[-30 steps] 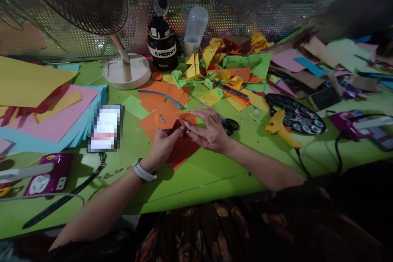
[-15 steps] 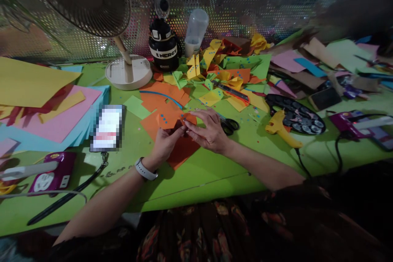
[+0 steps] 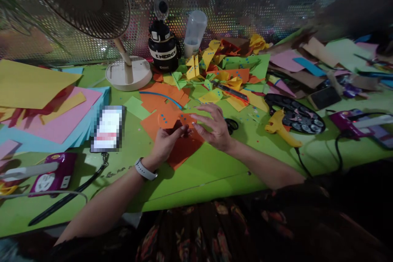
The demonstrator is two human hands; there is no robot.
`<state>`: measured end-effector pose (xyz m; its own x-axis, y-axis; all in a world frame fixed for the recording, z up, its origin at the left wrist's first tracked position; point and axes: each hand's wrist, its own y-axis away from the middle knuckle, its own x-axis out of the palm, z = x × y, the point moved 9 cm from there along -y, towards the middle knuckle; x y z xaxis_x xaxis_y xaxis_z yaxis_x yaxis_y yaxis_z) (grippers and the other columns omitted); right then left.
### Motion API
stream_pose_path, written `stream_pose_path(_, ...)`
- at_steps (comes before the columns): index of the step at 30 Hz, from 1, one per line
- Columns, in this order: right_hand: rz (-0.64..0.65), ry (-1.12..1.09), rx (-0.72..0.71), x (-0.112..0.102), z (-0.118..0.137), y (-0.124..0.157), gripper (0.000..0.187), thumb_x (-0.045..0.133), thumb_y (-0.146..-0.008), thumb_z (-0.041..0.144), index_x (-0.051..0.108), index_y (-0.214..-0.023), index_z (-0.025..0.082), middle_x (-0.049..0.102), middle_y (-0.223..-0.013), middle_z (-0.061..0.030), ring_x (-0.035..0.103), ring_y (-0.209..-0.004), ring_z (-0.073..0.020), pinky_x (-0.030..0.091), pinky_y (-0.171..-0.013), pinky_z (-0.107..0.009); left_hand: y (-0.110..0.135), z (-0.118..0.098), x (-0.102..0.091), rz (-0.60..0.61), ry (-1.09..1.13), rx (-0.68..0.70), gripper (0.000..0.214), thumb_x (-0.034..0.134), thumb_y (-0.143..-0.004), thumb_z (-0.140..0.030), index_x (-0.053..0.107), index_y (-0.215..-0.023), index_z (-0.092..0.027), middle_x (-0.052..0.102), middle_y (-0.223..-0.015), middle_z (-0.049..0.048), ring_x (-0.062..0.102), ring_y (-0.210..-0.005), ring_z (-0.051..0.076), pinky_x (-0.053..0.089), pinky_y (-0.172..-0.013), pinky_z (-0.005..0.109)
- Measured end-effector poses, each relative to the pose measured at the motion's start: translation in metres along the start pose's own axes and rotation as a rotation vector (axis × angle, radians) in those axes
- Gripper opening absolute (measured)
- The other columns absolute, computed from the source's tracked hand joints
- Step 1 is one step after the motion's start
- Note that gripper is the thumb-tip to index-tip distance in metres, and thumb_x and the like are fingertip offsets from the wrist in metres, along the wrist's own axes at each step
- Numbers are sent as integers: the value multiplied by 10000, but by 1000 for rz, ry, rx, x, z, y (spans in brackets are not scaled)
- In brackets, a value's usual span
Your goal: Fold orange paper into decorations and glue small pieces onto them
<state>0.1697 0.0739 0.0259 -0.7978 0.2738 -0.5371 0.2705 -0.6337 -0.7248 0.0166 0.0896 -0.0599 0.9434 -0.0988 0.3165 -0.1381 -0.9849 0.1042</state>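
My left hand [image 3: 166, 142], a white watch on its wrist, pinches a small folded orange paper piece [image 3: 172, 119] dotted with blue, held just above a larger orange sheet [image 3: 181, 149] on the green table [image 3: 196, 172]. My right hand [image 3: 215, 129] hovers just right of the piece with its fingers spread; its fingertips are close to the paper's right end, and nothing is gripped in it. More orange sheets [image 3: 159, 96] lie behind the hands.
A desk fan [image 3: 92, 12] stands back left, with a black bottle [image 3: 162, 49] and clear cup [image 3: 195, 30] beside it. Folded papers [image 3: 221, 69], scissors [image 3: 230, 125], a yellow glue gun [image 3: 281, 129], a phone [image 3: 107, 127], paper stacks [image 3: 46, 110] and a purple device [image 3: 50, 174] surround the hands.
My right hand has let go of the orange piece and lifted, its fingers spreading apart. My left hand still holds the piece in about the same place.
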Motion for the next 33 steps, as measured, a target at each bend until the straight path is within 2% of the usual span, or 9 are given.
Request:
stream_pose_path(2, -12, -93, 135, -2, -11, -2, 304, 578, -939, 309, 667, -1226, 268, 659, -1217, -93, 585, -1191, -245, 454, -1043, -484, 1, 1, 2, 25, -29, -4, 262, 825, -733, -359, 725, -825, -135, 724, -730, 49, 687, -672, 164, 570, -682, 291)
stream_pose_path(5, 53, -282, 331, 8, -28, 0, 367, 585, -935, 332, 624, -1291, 252, 684, -1177, -88, 605, -1151, -229, 469, -1033, -453, 3, 2, 4, 61, -64, -10, 240, 807, -752, -366, 734, -819, -147, 738, -749, 60, 696, -685, 178, 577, -692, 303)
stream_pose_path(9, 134, -486, 484, 23, -39, 8, 392, 631, -898, 325, 630, -1278, 227, 690, -1037, -55, 647, -1001, -180, 505, -976, -388, 3, 2, 5, 72, -101, 3, 212, 786, -771, -367, 727, -756, -163, 722, -724, 51, 689, -692, 189, 580, -710, 321)
stream_pose_path(16, 187, -579, 547, 37, -40, 17, 462, 666, -865, 322, 604, -1305, 198, 646, -930, -31, 634, -909, -157, 523, -914, -342, 3, -12, 0, -38, -149, 139, 246, 801, -765, -365, 734, -952, -219, 746, -988, 50, 685, -930, 218, 555, -863, 353)
stream_pose_path(22, 185, -591, 561, 46, -40, 26, 496, 655, -864, 334, 575, -1334, 197, 638, -921, -20, 638, -899, -151, 526, -911, -334, 3, -12, -3, -79, -214, 115, 199, 796, -772, -366, 722, -866, -207, 730, -883, 25, 665, -810, 182, 545, -776, 317)
stream_pose_path(25, 198, -598, 563, 47, -39, 26, 497, 643, -868, 336, 566, -1341, 203, 640, -953, -32, 637, -918, -155, 534, -887, -329, 1, -11, -4, -67, -218, 99, 211, 797, -769, -377, 734, -881, -210, 738, -911, 31, 671, -837, 188, 543, -793, 324)
stream_pose_path(29, 185, -677, 644, 44, -45, 23, 490, 641, -858, 328, 566, -1328, 210, 625, -933, -23, 608, -810, -133, 544, -726, -265, -1, -11, 6, 82, -108, 103, 359, 848, -697, -407, 722, -964, -203, 731, -1058, 83, 672, -1027, 257, 539, -906, 380)
stream_pose_path(31, 143, -699, 668, 38, -49, 20, 488, 646, -853, 319, 567, -1319, 198, 618, -919, -18, 601, -799, -129, 543, -727, -265, -2, -7, 6, 101, -59, 64, 397, 882, -641, -411, 686, -905, -190, 722, -1008, 86, 685, -979, 255, 556, -873, 377)
stream_pose_path(33, 96, -696, 655, 31, -50, 15, 479, 657, -846, 309, 575, -1304, 194, 618, -914, -16, 609, -838, -137, 544, -797, -291, -3, -3, 0, 39, -36, 33, 396, 896, -625, -376, 617, -836, -189, 703, -942, 54, 695, -881, 205, 569, -819, 348)
